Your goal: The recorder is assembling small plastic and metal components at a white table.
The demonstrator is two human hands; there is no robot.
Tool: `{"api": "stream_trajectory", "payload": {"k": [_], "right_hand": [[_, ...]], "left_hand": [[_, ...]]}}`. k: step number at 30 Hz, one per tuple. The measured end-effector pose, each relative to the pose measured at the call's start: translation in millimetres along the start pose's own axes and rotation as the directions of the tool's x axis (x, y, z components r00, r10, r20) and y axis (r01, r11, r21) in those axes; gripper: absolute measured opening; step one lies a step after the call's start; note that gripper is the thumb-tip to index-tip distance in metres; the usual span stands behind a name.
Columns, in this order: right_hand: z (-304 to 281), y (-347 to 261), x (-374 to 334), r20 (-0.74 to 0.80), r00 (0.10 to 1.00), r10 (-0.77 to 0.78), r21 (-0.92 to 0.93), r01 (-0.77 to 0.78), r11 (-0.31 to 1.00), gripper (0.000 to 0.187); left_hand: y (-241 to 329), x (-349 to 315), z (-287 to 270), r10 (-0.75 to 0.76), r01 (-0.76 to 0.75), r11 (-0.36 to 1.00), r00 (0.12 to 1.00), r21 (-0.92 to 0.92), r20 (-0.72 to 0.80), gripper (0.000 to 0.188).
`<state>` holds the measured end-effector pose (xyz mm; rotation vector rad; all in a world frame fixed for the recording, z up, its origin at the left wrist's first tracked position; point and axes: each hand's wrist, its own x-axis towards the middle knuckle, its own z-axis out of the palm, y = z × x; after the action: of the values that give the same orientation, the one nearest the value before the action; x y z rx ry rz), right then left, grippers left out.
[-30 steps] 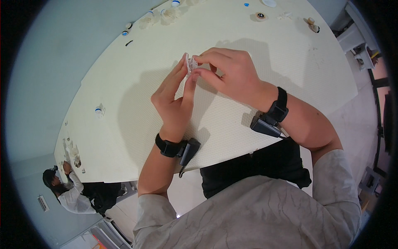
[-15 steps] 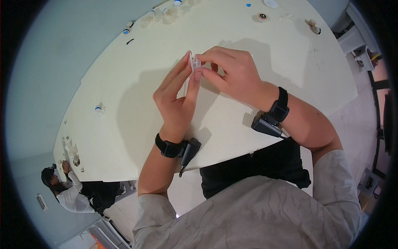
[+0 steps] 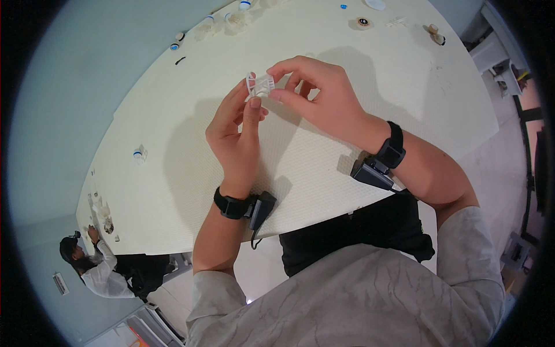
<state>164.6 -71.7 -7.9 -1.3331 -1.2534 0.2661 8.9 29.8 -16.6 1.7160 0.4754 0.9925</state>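
Both of my hands meet above the cream table [image 3: 173,144] around a small white plastic part [image 3: 260,87] with thin open ribs. My left hand [image 3: 237,136] pinches its lower left side with fingers stretched upward. My right hand [image 3: 324,98] grips its right side between thumb and fingertips. The part is held in the air, a little above the tabletop. Each wrist carries a black band with a small black box.
Small white pieces and blue-capped items [image 3: 205,26] lie along the table's far edge, and a round brown-centred item [image 3: 362,22] sits near them. A small blue-and-white piece [image 3: 139,154] lies at left. Another person [image 3: 98,272] works at the table's far left end.
Both hands have shifted slightly and the white part has turned a little between the fingers, showing more of its ribbed side. Both hands keep hold of it.
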Motion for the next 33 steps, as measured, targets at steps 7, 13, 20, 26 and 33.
{"api": "stream_trajectory", "payload": {"k": [7,13,20,26,33], "right_hand": [[-2.6,5.4,0.7,0.006,0.999,-0.049,-0.045,0.049,0.998,0.024],[-6.3,4.6,2.1,0.050,0.997,-0.054,0.001,0.054,0.999,0.024],[-7.7,5.5,2.4,0.089,0.963,-0.253,-0.218,0.266,0.939,0.019],[-3.8,8.9,3.3,0.122,0.922,-0.367,-0.261,0.387,0.884,0.017],[-2.4,11.4,3.6,0.239,0.885,-0.399,-0.438,0.465,0.769,0.026]], "left_hand": [[10.1,4.1,5.0,-0.032,0.032,0.998,0.999,-0.059,0.005,0.045],[1.3,5.6,-1.1,-0.092,0.099,0.991,0.993,-0.095,0.075,0.039],[3.1,4.1,0.4,-0.242,0.263,0.932,0.964,-0.251,0.113,0.036],[4.3,0.3,3.5,-0.264,0.274,0.955,0.960,-0.116,0.097,0.037],[11.2,0.8,5.9,-0.299,0.300,0.954,0.944,0.009,0.138,0.040]]}}
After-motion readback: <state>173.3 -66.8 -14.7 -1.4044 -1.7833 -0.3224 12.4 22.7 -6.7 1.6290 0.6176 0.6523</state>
